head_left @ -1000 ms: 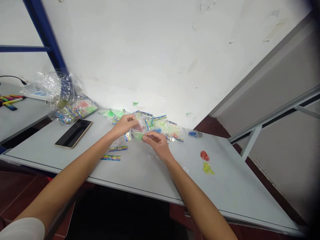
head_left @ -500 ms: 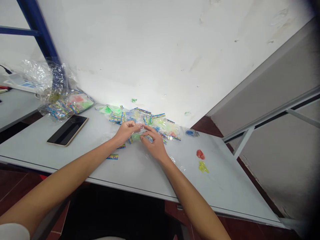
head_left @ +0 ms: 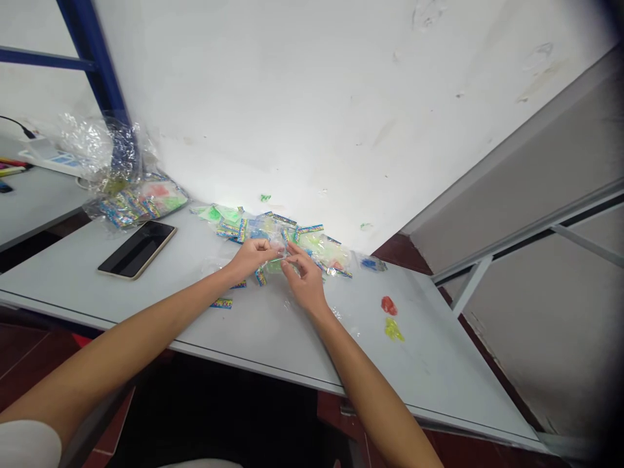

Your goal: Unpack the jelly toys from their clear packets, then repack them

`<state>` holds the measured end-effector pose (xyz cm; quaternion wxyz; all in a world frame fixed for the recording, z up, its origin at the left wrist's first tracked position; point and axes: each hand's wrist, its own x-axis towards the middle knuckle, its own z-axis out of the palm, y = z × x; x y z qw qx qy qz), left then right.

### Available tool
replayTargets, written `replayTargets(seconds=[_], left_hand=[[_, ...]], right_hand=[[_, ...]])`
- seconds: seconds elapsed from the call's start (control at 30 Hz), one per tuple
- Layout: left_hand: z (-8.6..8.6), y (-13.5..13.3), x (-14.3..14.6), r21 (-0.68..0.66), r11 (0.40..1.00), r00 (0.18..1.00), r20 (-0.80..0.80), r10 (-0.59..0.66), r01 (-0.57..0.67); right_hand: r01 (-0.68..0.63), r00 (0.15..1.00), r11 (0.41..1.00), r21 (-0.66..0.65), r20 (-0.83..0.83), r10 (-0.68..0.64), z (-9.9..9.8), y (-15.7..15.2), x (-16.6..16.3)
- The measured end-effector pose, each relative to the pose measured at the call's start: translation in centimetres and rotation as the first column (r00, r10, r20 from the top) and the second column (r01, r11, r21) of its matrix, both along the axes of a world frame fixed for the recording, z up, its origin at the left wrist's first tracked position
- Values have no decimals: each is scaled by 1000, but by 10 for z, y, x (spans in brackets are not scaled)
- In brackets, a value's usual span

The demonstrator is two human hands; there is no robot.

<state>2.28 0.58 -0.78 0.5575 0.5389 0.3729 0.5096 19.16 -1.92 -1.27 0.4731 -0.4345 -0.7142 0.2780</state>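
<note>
Left hand (head_left: 252, 255) and right hand (head_left: 305, 276) pinch a clear plastic packet (head_left: 275, 265) between them.

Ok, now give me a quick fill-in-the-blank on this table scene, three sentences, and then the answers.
The left hand and right hand pinch a clear packet with something ____ inside.
The phone lies screen ____ on the table.
Beside the red piece lies a ____ piece.

Answers: green; up; yellow.
</note>
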Motion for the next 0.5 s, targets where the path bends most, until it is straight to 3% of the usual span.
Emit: replayTargets(seconds=[0.2,0.5], left_hand=[[3,-3,3,30,998,994,-94,50,-48],[-1,-5,5,65,995,974,-210,86,-74]], right_hand=[[2,999,1000,-6,-39,-3,-1,2,2],[-1,999,998,-57,47,4,6,-3,0]])
